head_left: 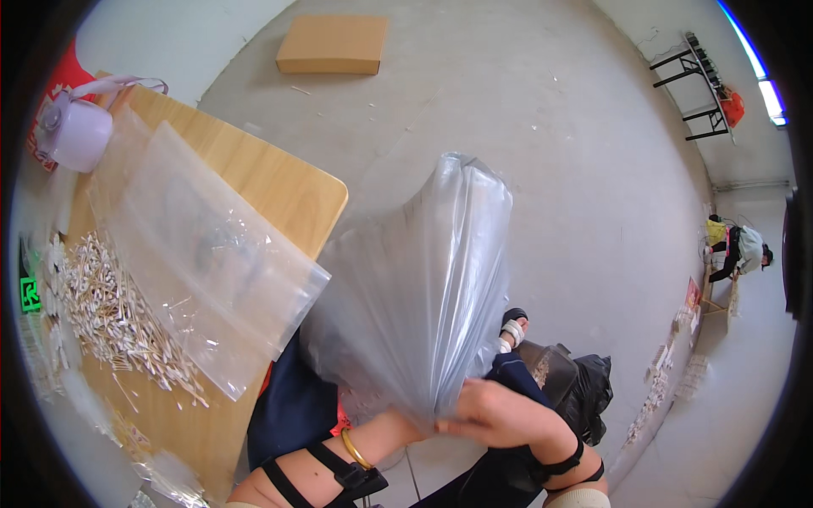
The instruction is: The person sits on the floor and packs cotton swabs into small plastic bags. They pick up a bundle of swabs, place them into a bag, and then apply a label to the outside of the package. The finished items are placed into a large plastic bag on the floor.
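A large translucent grey plastic bag (440, 279) stands out in front of me, puffed and creased, its gathered end near my lap. My right hand (495, 413) has its fingers closed on that gathered end. My left hand (408, 425) reaches to the same spot from the left, a gold bangle on its wrist. The bag and my right hand cover its fingers, so their grip does not show. To the left, clear flat plastic bags (220, 245) lie on the wooden table (288, 182), partly over a heap of cotton swabs (114, 305).
A lilac container with a strap (80, 131) stands at the table's far left. On the floor are a cardboard box (330, 46) far ahead and a black bag (589, 389) beside my right leg. Another person (745, 250) is at the far right, near a folding table (707, 89).
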The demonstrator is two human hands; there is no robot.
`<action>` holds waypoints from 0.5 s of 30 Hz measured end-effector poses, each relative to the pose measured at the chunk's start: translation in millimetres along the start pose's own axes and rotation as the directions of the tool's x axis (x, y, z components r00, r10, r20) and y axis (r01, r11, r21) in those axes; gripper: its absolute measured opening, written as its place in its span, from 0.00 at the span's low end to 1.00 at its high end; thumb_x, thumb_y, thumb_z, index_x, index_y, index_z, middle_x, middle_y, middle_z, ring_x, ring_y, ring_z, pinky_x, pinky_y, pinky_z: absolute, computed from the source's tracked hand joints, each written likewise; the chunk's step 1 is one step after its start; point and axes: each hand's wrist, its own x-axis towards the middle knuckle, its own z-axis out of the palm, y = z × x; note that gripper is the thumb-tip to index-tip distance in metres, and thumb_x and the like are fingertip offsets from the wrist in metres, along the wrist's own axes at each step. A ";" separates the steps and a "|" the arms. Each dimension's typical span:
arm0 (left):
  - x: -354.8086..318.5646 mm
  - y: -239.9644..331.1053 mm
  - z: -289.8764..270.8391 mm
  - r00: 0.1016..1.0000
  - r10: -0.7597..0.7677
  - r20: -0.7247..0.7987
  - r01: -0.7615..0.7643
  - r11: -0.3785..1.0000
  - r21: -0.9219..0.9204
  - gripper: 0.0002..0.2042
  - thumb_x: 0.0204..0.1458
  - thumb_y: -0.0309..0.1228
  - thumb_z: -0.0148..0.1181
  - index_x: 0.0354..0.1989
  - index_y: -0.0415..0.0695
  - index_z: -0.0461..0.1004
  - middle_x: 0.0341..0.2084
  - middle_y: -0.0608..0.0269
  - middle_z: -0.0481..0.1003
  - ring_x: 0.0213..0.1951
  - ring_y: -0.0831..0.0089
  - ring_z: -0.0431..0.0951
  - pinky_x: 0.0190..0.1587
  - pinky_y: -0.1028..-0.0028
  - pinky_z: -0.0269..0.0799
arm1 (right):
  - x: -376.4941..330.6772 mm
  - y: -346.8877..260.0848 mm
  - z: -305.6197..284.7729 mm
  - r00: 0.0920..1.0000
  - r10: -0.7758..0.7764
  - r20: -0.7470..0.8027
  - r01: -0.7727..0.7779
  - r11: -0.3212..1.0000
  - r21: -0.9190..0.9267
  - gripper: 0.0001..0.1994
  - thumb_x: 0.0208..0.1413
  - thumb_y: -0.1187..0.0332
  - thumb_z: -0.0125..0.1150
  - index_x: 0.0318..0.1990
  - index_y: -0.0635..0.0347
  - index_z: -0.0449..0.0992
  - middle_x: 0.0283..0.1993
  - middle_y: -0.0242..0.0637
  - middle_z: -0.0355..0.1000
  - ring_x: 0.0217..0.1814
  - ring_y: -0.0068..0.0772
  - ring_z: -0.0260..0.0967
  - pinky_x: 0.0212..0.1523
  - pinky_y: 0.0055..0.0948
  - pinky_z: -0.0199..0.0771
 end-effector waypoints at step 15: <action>10.7 30.5 -36.6 0.854 -0.330 0.403 0.326 0.942 0.080 0.28 0.55 0.45 0.60 0.60 0.44 0.65 0.48 0.56 0.74 0.52 0.55 0.74 0.56 0.54 0.66 | 23.8 -5.3 -77.5 0.901 0.317 -0.295 -0.082 0.793 0.603 0.08 0.59 0.68 0.65 0.36 0.64 0.80 0.35 0.26 0.76 0.37 0.18 0.70 0.39 0.24 0.69</action>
